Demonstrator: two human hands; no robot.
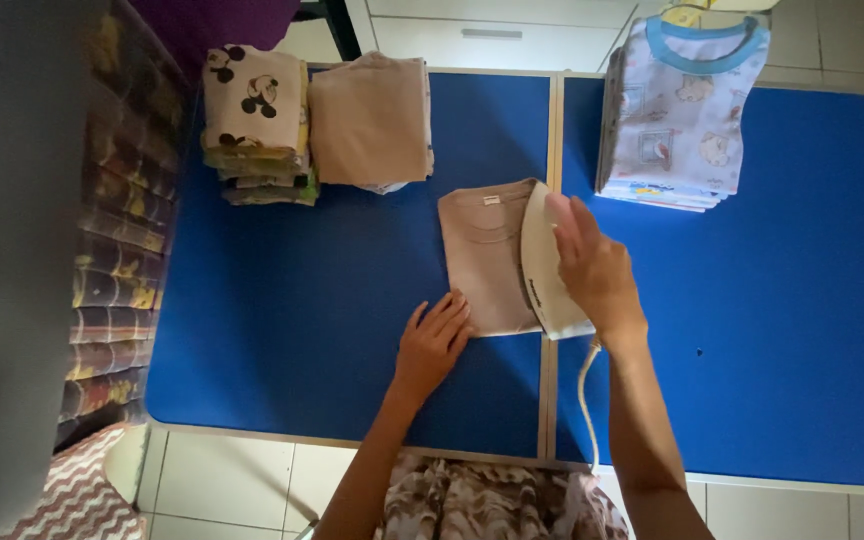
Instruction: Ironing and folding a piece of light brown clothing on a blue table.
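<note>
One shirt [484, 258], one iron [544, 268], three stacks.

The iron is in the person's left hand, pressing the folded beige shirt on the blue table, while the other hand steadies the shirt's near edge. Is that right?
Not quite. The head view shows the iron in the right hand, not the left. It does rest on the folded beige shirt on the blue table, and the left hand steadies the shirt's near edge.

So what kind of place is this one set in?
Probably a home or small laundry ironing spot. The right hand runs a white iron over a folded beige shirt on a blue padded table, with stacks of folded children's clothes behind and floor tiles below.
</note>
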